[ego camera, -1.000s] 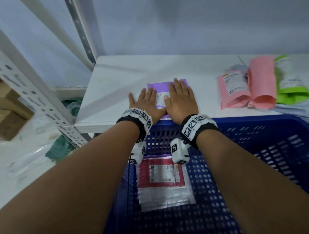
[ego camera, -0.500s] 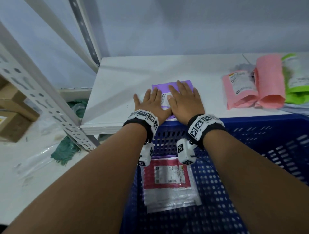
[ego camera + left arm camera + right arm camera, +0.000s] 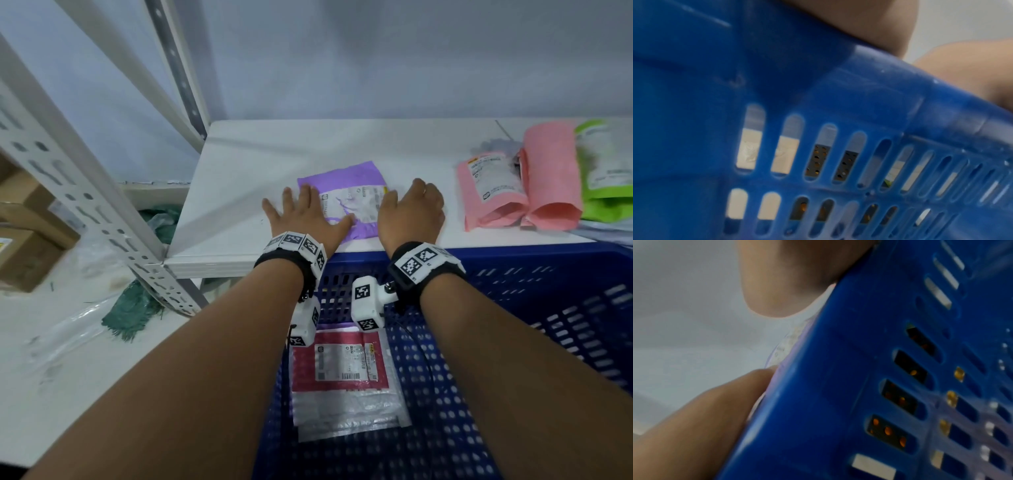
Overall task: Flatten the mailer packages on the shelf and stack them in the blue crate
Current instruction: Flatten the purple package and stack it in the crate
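A purple mailer [image 3: 346, 186] with a white label lies flat on the white shelf [image 3: 274, 150], close to its front edge. My left hand [image 3: 301, 219] rests on the mailer's left edge, fingers spread and straight. My right hand [image 3: 411, 209] presses on its right edge with the fingers held together. Below the shelf stands the blue crate [image 3: 513, 255], its slotted wall filling the left wrist view [image 3: 818, 81] and the right wrist view [image 3: 859, 353]. Inside it, a red mailer [image 3: 339, 363] lies on top of clear bubble mailers [image 3: 346, 414].
At the shelf's right end lie two pink mailers [image 3: 489, 192] [image 3: 551, 178] and a green one [image 3: 606, 171]. A perforated metal upright [image 3: 85, 192] rises at the shelf's left corner. Cardboard boxes [image 3: 27, 233] and green material [image 3: 133, 308] lie on the floor to the left.
Both hands lay side by side on the middle of the purple mailer; they have slid apart to its left and right edges, uncovering the label.
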